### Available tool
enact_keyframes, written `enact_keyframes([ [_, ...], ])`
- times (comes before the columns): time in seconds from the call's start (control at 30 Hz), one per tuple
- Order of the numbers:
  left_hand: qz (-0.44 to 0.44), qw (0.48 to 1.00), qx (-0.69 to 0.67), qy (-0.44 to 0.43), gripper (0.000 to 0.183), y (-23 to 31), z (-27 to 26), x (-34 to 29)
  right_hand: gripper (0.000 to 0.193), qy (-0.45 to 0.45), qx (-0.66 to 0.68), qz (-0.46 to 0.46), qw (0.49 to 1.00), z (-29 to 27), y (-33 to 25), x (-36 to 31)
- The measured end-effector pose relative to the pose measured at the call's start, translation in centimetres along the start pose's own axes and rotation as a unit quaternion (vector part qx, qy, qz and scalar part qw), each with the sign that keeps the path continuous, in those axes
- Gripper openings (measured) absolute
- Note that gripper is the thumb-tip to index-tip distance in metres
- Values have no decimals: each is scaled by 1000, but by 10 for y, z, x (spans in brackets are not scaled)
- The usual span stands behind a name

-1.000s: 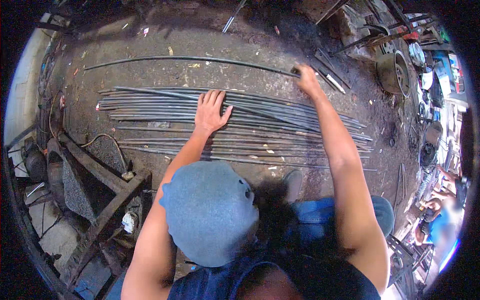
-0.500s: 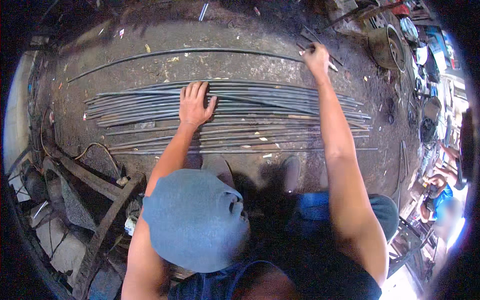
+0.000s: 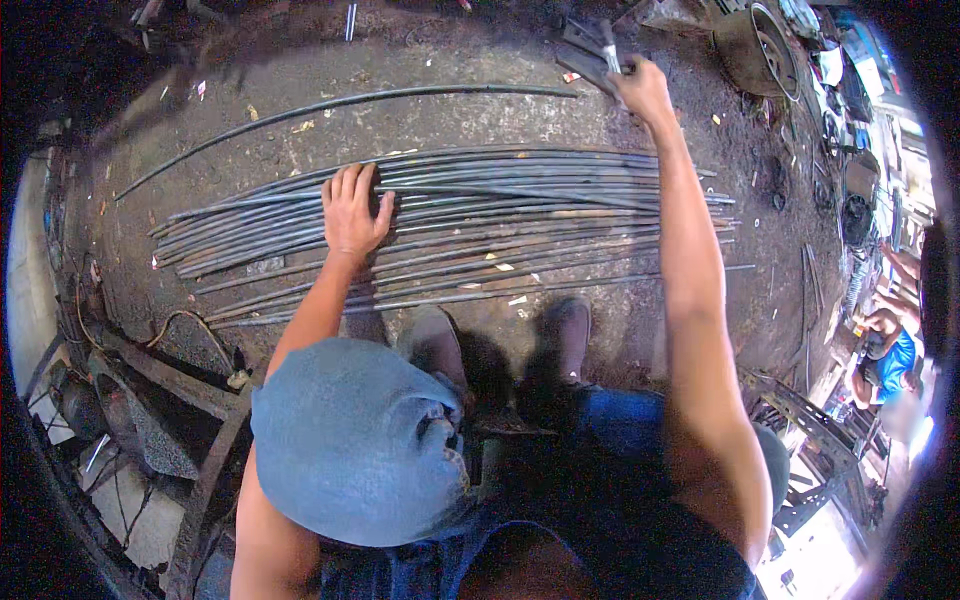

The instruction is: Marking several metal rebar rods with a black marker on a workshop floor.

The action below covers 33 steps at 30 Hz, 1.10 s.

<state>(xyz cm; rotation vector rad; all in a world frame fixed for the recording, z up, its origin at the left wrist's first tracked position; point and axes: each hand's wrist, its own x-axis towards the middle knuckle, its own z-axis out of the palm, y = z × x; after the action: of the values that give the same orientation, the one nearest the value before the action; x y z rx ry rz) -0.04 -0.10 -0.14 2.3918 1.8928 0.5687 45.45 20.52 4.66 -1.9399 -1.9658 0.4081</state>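
Long thin metal rods (image 3: 500, 204) lie side by side on the ground in front of me, some crossing at a slant. My left hand (image 3: 352, 212) rests palm down on the left part of them, fingers stretched out and thumb apart. One single rod (image 3: 400, 94) lies farther off, slightly bowed. Past its right end, my right hand (image 3: 645, 92) is closed round a slim pale object (image 3: 610, 48), whose exact kind I cannot make out. Dark flat metal pieces (image 3: 582, 48) sit just beyond those fingers.
A round metal drum (image 3: 748, 50) stands at the far right. A heavy metal frame (image 3: 215, 475) is close on my left, with a cable (image 3: 185, 318) near it. Another person in blue (image 3: 890, 365) is at the right edge. My shoes (image 3: 565, 340) are just behind the rods.
My right hand has turned, and the pale object now points away beyond the fingers instead of lying near the wrist. My left hand stays on the rods. The whole view has shifted slightly.
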Motion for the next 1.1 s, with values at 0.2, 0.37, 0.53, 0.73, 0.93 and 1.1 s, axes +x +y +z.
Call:
enact_keyframes([
  [0.2, -13, 1000, 3, -10, 55, 5, 3, 4, 18, -105, 526, 107, 837, 56, -53, -7],
  [0.37, -14, 1000, 7, -10, 55, 0, 4, 1, 21, -124, 606, 145, 773, 97, -78, 12],
  [0.53, -8, 1000, 3, -9, 56, 5, 6, 7, 23, -103, 534, 57, 837, 127, -52, 43],
  [0.73, -12, 1000, 2, -13, 56, 1, 4, 3, 8, -137, 542, 62, 827, 126, -67, 33],
  [0.93, -13, 1000, -5, -7, 56, 1, 7, 3, 6, -106, 478, 18, 872, 127, -69, 25],
  [1.1, -16, 1000, -2, -12, 56, 2, 9, 4, 6, -85, 461, -17, 883, 135, -60, 29],
])
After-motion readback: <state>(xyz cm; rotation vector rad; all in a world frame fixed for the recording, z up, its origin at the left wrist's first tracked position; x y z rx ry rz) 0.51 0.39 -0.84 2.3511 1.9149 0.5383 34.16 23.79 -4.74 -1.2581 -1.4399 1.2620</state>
